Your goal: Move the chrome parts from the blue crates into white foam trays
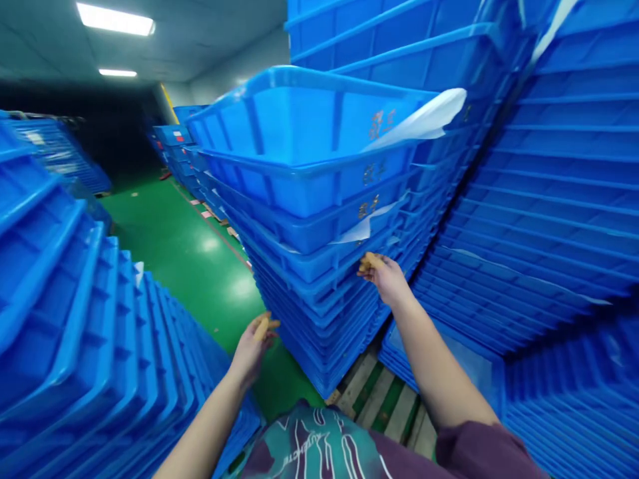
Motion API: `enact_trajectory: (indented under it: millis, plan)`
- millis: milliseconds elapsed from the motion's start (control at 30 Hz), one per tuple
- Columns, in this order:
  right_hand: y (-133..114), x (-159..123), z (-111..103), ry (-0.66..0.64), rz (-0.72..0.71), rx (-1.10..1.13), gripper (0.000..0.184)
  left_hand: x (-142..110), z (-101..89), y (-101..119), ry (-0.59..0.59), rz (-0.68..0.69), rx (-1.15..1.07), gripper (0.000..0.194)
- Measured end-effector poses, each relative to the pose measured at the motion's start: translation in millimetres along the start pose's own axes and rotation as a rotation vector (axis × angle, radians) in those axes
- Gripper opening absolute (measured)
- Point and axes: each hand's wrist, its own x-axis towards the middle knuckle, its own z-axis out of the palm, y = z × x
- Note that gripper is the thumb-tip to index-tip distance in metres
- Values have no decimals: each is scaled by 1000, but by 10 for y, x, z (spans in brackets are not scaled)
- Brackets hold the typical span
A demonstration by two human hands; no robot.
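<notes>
Left hand (258,340) loosely open; right hand (383,271) curled beside crate stack (319,233), grip unclear; stack's long axis vertical, mouths up, at pallet (383,402) corner.

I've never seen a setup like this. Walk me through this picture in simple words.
No machine shows here: the two hands belong to the person wearing the camera on their head, so you look forward and down past their printed shirt. Before them rises a tall stack of nested blue plastic crates, with a white sheet jutting over the top crate's rim. The right hand is at the stack's side; the left hand is lower, by its other side. Whether either has a grip on a rim is unclear. Below are a wooden pallet and a green floor.
</notes>
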Motion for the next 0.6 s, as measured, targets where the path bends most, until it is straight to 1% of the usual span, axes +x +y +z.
enact_trajectory:
  millis: [33,67,133,233,333,400,500,600]
  plan:
    - [41,119,-28,56,38,-1,44,93,115,41,-12,-30,-30,52]
    - [70,216,-56,63,70,3,44,176,220,84,-24,-50,-61,51]
    - [75,352,-106,-2,113,16,42,314,387,164,-58,-58,-115,47]
    - [0,452,-139,-77,109,43,43,452,524,252,-101,-15,-142,37]
    - [-65,500,-111,-94,98,72,47,544,547,314,-104,-1,-146,25]
    - [-77,521,-78,-84,109,85,50,593,523,354,-92,-26,-156,19]
    - [-72,534,-43,-60,107,96,51,644,476,398,-98,-82,-200,25]
    - [-77,528,-27,-48,115,94,49,660,460,405,-148,-84,-263,31]
